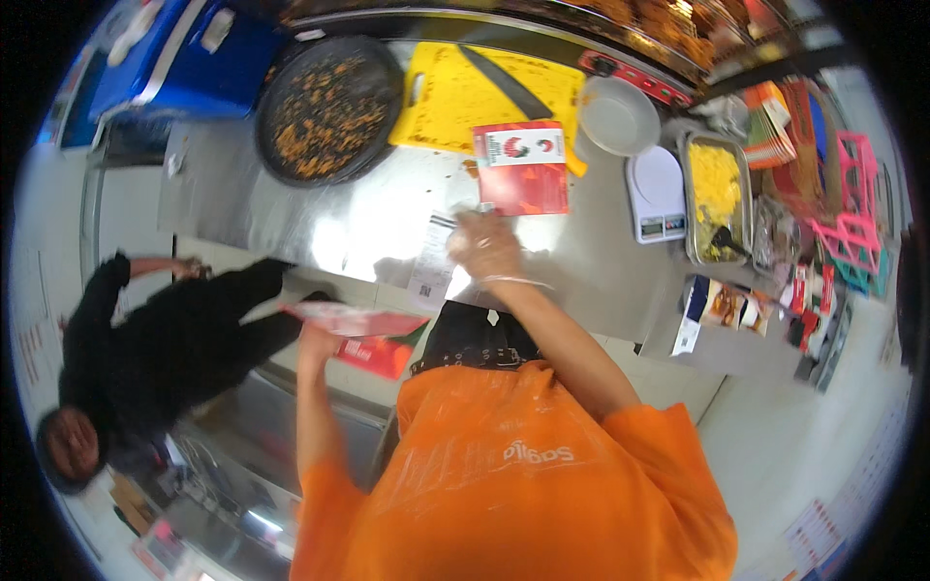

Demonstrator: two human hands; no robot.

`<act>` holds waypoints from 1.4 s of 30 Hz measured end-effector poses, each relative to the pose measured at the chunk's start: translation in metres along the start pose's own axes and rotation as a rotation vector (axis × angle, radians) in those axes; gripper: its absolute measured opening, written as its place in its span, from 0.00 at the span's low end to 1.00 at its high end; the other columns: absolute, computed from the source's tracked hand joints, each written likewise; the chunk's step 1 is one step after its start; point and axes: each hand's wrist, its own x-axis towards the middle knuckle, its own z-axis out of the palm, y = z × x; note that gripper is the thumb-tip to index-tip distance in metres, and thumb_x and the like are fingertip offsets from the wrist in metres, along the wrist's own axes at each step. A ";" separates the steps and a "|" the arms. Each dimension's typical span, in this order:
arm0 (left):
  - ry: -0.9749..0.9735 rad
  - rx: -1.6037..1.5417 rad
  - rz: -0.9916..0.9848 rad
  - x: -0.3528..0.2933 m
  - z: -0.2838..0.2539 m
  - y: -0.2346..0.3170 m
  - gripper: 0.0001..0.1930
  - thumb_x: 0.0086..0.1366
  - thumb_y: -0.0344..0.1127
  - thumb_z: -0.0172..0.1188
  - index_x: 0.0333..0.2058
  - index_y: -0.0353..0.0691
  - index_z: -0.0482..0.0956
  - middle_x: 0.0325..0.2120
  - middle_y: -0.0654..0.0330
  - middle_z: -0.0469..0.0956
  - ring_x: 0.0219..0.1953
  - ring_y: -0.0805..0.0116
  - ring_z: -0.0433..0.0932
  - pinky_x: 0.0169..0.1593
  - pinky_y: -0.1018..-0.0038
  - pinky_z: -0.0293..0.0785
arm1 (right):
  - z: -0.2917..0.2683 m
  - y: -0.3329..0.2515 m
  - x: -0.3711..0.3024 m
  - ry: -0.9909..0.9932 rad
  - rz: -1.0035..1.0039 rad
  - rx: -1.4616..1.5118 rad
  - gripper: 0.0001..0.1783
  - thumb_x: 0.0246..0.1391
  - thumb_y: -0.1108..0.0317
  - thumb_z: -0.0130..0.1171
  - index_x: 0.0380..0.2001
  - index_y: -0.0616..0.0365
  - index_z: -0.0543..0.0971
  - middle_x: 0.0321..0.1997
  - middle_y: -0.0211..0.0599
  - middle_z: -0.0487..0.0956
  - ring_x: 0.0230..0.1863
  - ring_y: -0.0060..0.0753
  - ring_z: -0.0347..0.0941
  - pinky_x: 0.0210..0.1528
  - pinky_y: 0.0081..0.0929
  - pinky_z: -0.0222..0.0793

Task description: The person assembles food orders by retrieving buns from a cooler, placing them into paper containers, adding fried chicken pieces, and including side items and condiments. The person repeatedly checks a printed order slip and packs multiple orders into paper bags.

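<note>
A steel counter (pixel 320 218) ran across the upper part of the view, bright with glare from overhead light. On it stood a dark round pan (pixel 327 108), a yellow board (pixel 465 97), a white scale (pixel 657 194) and a metal tray (pixel 717 198). A blue box (pixel 203 53) sat at the far corner. Pink crates (pixel 852 223) were stacked at one end. The floor (pixel 823 436) was pale and plain.

a flat red cardboard carton (pixel 363 334) is held tilted off the counter's edge; another red-and-white flat carton (pixel 523 167) lies on the steel counter.
</note>
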 end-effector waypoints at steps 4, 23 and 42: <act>-0.104 0.178 -0.125 -0.021 -0.042 -0.008 0.22 0.60 0.49 0.63 0.47 0.40 0.83 0.50 0.52 0.81 0.53 0.52 0.79 0.58 0.58 0.72 | 0.079 0.009 -0.005 0.026 0.135 0.026 0.25 0.55 0.52 0.58 0.55 0.48 0.77 0.53 0.58 0.74 0.59 0.57 0.70 0.61 0.54 0.65; -0.163 0.602 0.626 0.156 0.102 0.455 0.20 0.62 0.51 0.56 0.38 0.40 0.84 0.34 0.45 0.84 0.41 0.45 0.83 0.44 0.55 0.80 | -0.204 0.159 -0.230 -0.073 0.214 1.473 0.29 0.37 0.67 0.76 0.47 0.54 0.79 0.52 0.35 0.79 0.49 0.28 0.75 0.52 0.29 0.74; -0.104 0.154 0.419 0.120 0.176 0.451 0.41 0.55 0.39 0.68 0.67 0.43 0.62 0.56 0.45 0.73 0.55 0.34 0.74 0.57 0.53 0.75 | -0.090 0.184 -0.172 0.241 1.154 1.078 0.21 0.50 0.52 0.63 0.48 0.45 0.80 0.47 0.41 0.82 0.48 0.48 0.80 0.45 0.43 0.79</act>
